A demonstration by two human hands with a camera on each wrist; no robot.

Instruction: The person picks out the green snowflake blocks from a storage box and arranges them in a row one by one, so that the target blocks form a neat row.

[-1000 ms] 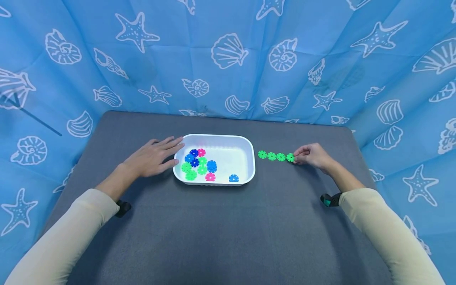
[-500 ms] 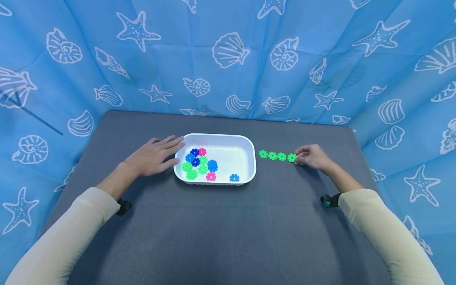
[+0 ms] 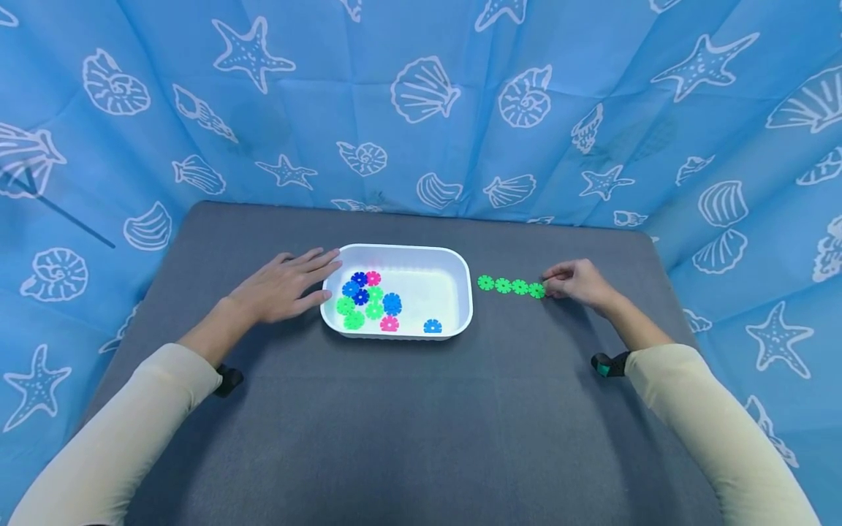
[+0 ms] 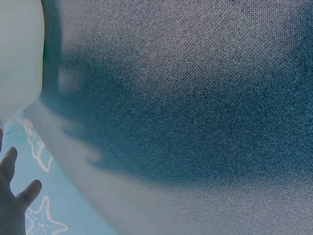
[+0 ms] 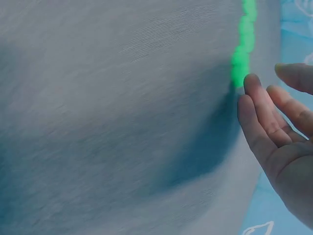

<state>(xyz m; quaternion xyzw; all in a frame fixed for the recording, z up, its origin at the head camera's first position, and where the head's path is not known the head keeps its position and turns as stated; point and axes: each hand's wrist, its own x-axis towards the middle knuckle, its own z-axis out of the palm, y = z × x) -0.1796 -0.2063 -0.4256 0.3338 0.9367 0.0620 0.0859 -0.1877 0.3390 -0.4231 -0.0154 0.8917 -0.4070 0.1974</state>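
Note:
A row of several green notched plastic discs [image 3: 511, 286] lies on the table, right of a white tray [image 3: 465, 321]. At the row's right end is my right hand [image 3: 577, 282]. In the right wrist view, this hand's thumb and forefinger stand apart with nothing between them, and its other fingertips are close to the last green disc [image 5: 239, 73]; whether they touch it, I cannot tell. My left hand [image 3: 283, 288] rests on the tray's left rim, fingers spread. Inside the tray are loose green discs [image 3: 354, 320], blue discs [image 3: 392, 303] and pink discs [image 3: 389, 324].
A grey cloth-covered table [image 3: 421, 424] bears the tray and the row. Behind and at the sides hangs a blue curtain [image 3: 460, 146] with white shell and starfish prints. Each wrist wears a dark device, such as the right wrist camera [image 3: 608, 364].
Half a second ago, the right hand pinched the last green disc; now its fingers have let go. That disc has shifted slightly left, against the row. The left hand has stayed on the tray.

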